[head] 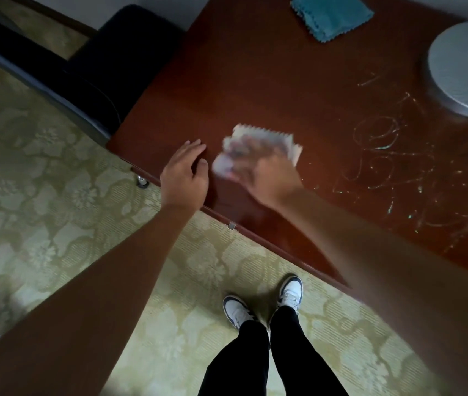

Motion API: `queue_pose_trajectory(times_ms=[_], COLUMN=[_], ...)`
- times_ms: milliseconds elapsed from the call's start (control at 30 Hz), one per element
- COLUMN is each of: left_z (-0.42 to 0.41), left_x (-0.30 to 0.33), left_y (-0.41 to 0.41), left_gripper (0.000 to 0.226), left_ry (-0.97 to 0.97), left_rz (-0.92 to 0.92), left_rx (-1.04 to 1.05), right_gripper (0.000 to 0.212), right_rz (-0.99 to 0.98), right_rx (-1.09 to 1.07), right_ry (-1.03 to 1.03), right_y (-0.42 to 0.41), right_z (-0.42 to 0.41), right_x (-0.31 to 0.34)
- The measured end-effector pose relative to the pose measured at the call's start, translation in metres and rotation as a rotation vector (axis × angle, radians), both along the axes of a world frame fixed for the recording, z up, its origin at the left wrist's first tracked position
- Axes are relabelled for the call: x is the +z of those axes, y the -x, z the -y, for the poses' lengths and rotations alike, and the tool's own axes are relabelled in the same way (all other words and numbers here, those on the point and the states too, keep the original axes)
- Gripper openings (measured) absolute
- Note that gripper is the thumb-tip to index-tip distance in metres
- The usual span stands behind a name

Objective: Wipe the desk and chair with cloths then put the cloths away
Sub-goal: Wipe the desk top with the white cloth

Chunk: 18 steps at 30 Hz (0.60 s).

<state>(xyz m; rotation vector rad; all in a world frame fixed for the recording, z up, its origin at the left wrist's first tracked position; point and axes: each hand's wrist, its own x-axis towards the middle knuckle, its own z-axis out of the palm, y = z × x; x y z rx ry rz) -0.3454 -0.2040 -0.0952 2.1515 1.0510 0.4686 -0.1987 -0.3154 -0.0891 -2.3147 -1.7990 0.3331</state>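
Bare forearms fill the near view, and at their ends the two hands meet over the desk's near corner. Under the right hand (258,170) lies the white cloth (267,141), a small folded rag with a pinked, zigzag edge showing just past the fingertips. The hand and cloth are blurred, so whether the fingers press flat or curl round the cloth cannot be told; the cloth looks pinned between hand and wood. Just to that hand's left, the left hand (184,172) rests on the desk (255,81) at its edge, fingers straight and holding nothing, seemingly as a brace.

The cloth looks thin, soft and very light, so it should crumple and slide easily on the glossy red-brown top. It is probably best handled with a flat palm over its middle so the folds stay together, or pinched at a corner to lift it.

Well beyond the right hand, toward the far edge, lies a teal cloth (331,17), folded and untouched. To the right of the wiping hand, pale scribble marks (384,155) cover the wood, not yet wiped. Past them sits a round grey lid-like object (464,70).

Beyond the left hand, a dark chair (118,61) stands against the desk's end. Below both hands are a patterned green carpet (55,181) and the person's white sneakers (264,304).
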Motion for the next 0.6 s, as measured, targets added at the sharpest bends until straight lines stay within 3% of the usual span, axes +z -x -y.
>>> queue_pose_trajectory(times_ms=[100, 233, 367, 533, 600], left_z=[0.001, 0.002, 0.001, 0.001, 0.0], left_x=[0.0, -0.002, -0.002, 0.001, 0.002], left_y=[0.001, 0.001, 0.0, 0.0, -0.001], left_gripper=[0.042, 0.04, 0.04, 0.039, 0.039], left_ry=[-0.018, 0.002, -0.02, -0.006, 0.013], left_rz=[-0.003, 0.008, 0.0, -0.014, -0.015], left_rx=[-0.001, 0.051, 0.043, 0.037, 0.049], right_gripper=[0.043, 0.031, 0.04, 0.045, 0.047], right_rz=[-0.012, -0.131, -0.128, -0.057, -0.095], right_rx=[-0.089, 0.057, 0.188, -0.251, -0.286], right_ry=[-0.031, -0.167, -0.13, -0.065, -0.075], right_y=[-0.018, 0.051, 0.032, -0.076, -0.096], right_z=[-0.011, 0.017, 0.017, -0.007, 0.005], right_x=[-0.002, -0.001, 0.0, -0.006, -0.001])
